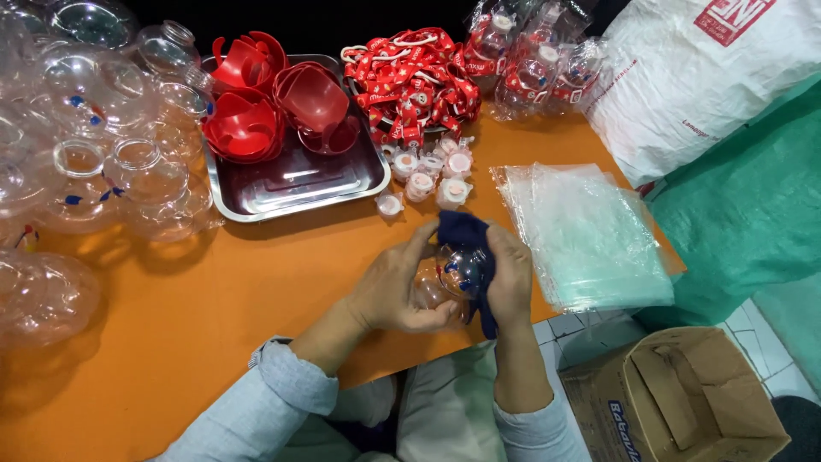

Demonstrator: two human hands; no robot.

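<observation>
Covering the workspace, an orange table (214, 282) sits beneath both hands' fingers (409, 257) grasping a clear bottle (449, 274) and blue cloth (466, 231).

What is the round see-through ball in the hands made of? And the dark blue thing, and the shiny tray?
Ball: likely clear plastic, glossy; you can see through it. Blue thing: soft cloth, matte, it folds. Tray: probably polished metal, silvery, showing reflections.
</observation>
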